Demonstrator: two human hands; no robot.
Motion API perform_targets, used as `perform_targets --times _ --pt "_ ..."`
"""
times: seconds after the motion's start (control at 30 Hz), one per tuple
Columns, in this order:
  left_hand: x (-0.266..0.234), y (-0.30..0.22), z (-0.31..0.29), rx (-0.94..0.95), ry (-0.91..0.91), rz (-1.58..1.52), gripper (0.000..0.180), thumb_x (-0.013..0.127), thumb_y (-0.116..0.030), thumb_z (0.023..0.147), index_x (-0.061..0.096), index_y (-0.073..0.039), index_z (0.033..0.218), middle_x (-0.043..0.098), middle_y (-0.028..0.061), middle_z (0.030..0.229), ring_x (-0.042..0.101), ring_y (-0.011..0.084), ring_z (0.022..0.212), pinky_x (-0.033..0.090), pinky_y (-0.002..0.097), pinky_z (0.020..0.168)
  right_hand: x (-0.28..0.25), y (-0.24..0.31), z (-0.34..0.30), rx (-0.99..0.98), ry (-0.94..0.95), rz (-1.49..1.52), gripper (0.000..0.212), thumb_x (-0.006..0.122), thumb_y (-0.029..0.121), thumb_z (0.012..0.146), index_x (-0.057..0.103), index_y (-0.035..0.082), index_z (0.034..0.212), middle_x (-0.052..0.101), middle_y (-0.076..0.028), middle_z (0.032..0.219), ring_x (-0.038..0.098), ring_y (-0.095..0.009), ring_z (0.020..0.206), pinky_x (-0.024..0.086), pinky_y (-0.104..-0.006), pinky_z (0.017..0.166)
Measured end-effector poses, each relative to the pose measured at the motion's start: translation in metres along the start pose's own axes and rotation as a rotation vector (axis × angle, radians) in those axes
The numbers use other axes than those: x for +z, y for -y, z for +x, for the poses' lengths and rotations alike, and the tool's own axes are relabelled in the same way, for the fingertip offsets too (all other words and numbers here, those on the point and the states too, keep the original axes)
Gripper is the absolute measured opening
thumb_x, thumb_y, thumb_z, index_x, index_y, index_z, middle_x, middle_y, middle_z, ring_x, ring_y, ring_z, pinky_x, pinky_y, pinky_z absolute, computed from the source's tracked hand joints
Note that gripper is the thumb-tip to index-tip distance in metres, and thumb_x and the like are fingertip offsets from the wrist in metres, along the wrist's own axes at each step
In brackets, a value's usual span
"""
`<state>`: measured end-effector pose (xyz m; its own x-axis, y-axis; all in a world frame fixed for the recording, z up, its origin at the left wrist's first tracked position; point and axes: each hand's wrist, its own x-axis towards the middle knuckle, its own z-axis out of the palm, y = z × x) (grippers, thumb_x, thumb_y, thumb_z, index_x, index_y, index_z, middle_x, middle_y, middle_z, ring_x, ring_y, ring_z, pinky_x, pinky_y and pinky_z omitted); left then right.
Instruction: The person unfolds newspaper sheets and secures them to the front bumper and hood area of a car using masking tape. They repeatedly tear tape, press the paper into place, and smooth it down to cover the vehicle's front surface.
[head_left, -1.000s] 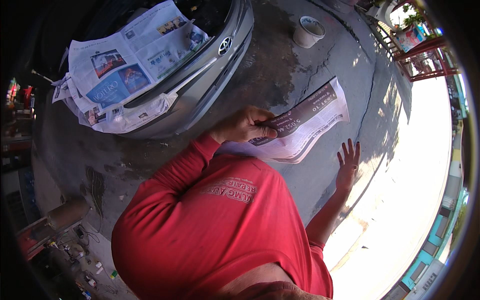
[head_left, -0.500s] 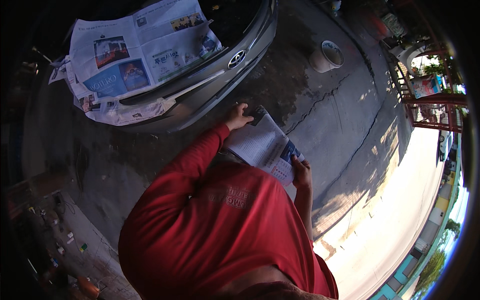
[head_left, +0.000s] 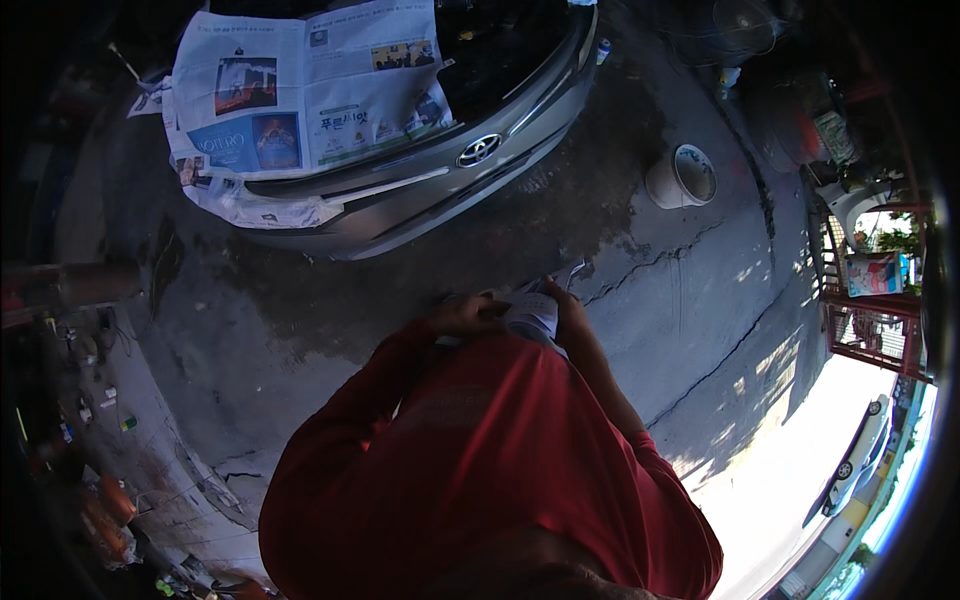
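Close to my chest, a printed newspaper sheet [head_left: 532, 314] is bunched or folded between my hands. My left hand [head_left: 466, 316] has its fingers closed on the sheet's left edge. On the opposite edge, my right hand [head_left: 569, 312] grips the paper with the thumb side toward it. Part of the sheet is hidden by my hands and my red shirt. Ahead stands a grey car [head_left: 420, 212], with opened newspaper sheets [head_left: 345, 85] spread across its dark glass and body panel on the left.
A whitish bucket [head_left: 682, 178] stands on the cracked concrete floor [head_left: 690, 300] ahead right. At the far right are a red metal gate [head_left: 870, 335] and a white car [head_left: 858, 455] in sunlight. Clutter, including orange-brown objects [head_left: 108, 510], lies at the lower left.
Both hands have drawn closer together, and the newspaper sheet that was spread between them is now bunched smaller near my chest. My view has shifted, so the car and bucket appear displaced.
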<state>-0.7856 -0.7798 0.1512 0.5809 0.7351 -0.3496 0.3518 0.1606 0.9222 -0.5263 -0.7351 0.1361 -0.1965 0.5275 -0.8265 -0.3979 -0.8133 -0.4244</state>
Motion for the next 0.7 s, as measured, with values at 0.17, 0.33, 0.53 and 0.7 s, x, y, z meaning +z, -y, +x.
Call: perform_targets --times 0.17,0.33,0.53,0.7 --pt "0.022 -0.054 0.057 -0.101 -0.069 -0.123 0.063 0.071 -0.048 0.094 0.065 -0.002 0.137 0.073 0.0164 0.118 0.069 0.023 0.108 0.049 0.0372 0.099 -0.033 0.076 0.023 -0.151 0.083 -0.277 0.031 0.069 0.02 0.097 0.066 -0.006 0.113 0.072 -0.018 0.098 0.074 -0.032 0.085 0.06 -0.0423 0.07" --pt "0.046 -0.084 0.104 -0.038 -0.161 -0.072 0.068 0.075 -0.047 0.092 0.064 0.002 0.138 0.072 0.0177 0.127 0.068 0.0222 0.116 0.049 0.0348 0.1 -0.069 0.121 0.018 -0.085 0.167 -0.091 0.028 0.07 0.014 0.096 0.064 -0.008 0.112 0.072 -0.016 0.1 0.073 -0.029 0.086 0.059 -0.0418 0.073" --pt "0.053 -0.122 0.139 0.031 -0.353 -0.211 0.059 0.075 -0.043 0.094 0.068 -0.001 0.134 0.076 0.0159 0.117 0.071 0.0219 0.106 0.051 0.0333 0.095 -0.085 0.177 0.027 -0.101 0.207 -0.109 0.027 0.07 0.012 0.096 0.062 -0.008 0.112 0.071 -0.016 0.1 0.073 -0.029 0.087 0.06 -0.0424 0.075" --pt "0.021 -0.146 0.178 0.147 -0.457 -0.075 0.044 0.071 -0.034 0.099 0.071 -0.003 0.13 0.077 0.0108 0.106 0.068 0.0151 0.092 0.053 0.0335 0.085 -0.056 0.238 0.023 -0.333 0.218 -0.155 0.027 0.073 0.015 0.096 0.062 -0.006 0.11 0.071 -0.014 0.098 0.073 -0.025 0.084 0.06 -0.0382 0.072"
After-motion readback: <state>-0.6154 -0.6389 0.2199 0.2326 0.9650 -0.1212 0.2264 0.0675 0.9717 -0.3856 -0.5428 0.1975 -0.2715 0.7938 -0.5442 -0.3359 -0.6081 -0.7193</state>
